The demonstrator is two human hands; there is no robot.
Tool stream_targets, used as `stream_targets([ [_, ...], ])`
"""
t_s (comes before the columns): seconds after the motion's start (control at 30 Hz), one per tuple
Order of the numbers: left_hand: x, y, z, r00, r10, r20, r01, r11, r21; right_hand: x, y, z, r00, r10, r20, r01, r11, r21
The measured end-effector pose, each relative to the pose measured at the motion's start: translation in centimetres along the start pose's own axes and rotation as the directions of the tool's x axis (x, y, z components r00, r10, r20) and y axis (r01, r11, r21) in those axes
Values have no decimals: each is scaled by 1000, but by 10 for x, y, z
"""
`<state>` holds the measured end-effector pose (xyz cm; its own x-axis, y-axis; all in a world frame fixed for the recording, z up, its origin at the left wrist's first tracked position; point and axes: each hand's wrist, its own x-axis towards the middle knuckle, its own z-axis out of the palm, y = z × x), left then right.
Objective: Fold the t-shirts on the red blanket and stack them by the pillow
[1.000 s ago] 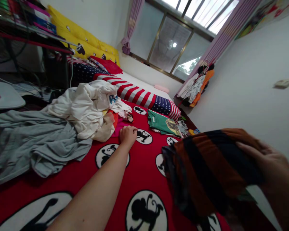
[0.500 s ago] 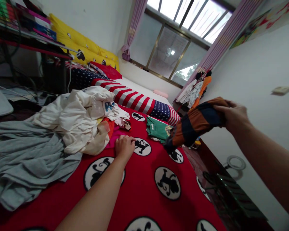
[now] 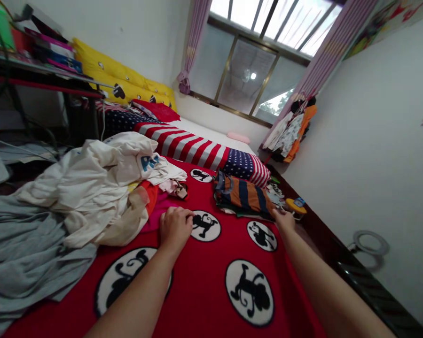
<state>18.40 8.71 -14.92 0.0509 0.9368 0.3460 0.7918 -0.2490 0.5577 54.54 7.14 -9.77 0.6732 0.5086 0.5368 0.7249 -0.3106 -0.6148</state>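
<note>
An orange and dark navy striped shirt (image 3: 248, 195), folded, lies on top of the green folded clothing (image 3: 229, 207) at the far side of the red blanket. My right hand (image 3: 285, 220) is closed on the near right corner of that shirt. On the blanket, beside a magenta cloth (image 3: 162, 209), my left hand (image 3: 176, 226) rests palm down; its fingertips are partly hidden and nothing shows in it. To its left is a loose heap with a cream-white garment (image 3: 102, 173) and a grey garment (image 3: 31, 253).
The red blanket (image 3: 200, 291) bears monkey prints in white circles. Beyond it stands a bed with a stars-and-stripes cover (image 3: 193, 143). A cluttered desk (image 3: 49, 77) is at left. Clothes (image 3: 292, 129) hang by the window, and a yellow stool (image 3: 296, 206) stands at right.
My right hand has brought the striped shirt down and left from the air onto the green clothing. My left hand has stayed on the blanket, nearly in place.
</note>
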Motion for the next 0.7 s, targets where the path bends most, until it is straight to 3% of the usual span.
stream_targets([
  [0.1, 0, -2, 1, 1000, 9, 14, -9, 1000, 12, -34, 7, -2, 1000, -7, 23, 6, 999, 44],
  [0.2, -2, -4, 3, 997, 62, 49, -65, 996, 59, -79, -11, -14, 985, -148, 84, 135, 980, 143],
  [0.3, -7, -2, 3, 983, 116, 139, -136, 981, 142, -137, -40, -26, 935, -307, 175, 259, 932, 252],
  [0.4, -17, 1, -2, 962, 147, 231, -189, 967, 172, -197, -67, -35, 870, -399, 290, 294, 892, 344],
  [0.53, -40, 4, -17, 905, 153, 397, -240, 954, 179, -256, -94, -50, 786, -421, 452, 295, 899, 324],
  [0.7, -94, 4, -35, 880, 98, 465, -228, 946, 231, -295, -103, -67, 758, -415, 503, 323, 909, 262],
])
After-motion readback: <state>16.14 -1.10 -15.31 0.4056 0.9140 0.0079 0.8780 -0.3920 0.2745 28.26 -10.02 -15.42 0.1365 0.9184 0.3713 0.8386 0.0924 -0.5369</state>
